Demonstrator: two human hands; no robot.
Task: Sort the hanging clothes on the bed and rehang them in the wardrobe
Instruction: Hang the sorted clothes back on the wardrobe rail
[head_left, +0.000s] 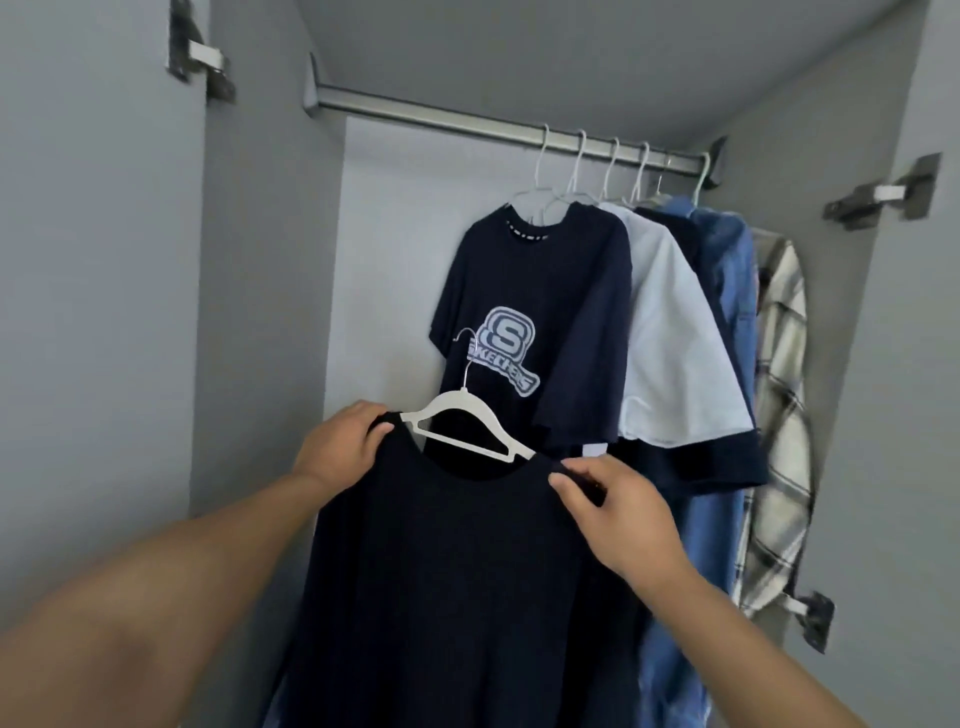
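Clothes are hanging in the open wardrobe (270, 260) while one more garment is being held up in front of it. In the head view, a plain dark T-shirt (457, 571) is sitting on a white hanger (467, 423), whose thin hook is pointing up and to the left, well below the metal rail (467, 118). The left hand (340, 441) is gripping the shirt's left shoulder, with fingers curling over the top edge and the thumb pressing on the front. The right hand (618, 506) is pinching the fabric of the right shoulder between thumb and fingertips, just beside the end of the hanger.

Behind, toward the right end of the rail, several white hangers are carrying a navy T-shirt with a pale printed logo (524, 322), a light blue short-sleeved shirt (675, 338), a denim garment (727, 291) and, furthest right, a plaid shirt (784, 415) lying close to the side wall. Another dark piece seems to be hanging between the light blue shirt and the denim, though the overlap is making that hard to tell. Metal hinges (883, 195) are showing on the door edges at both sides.
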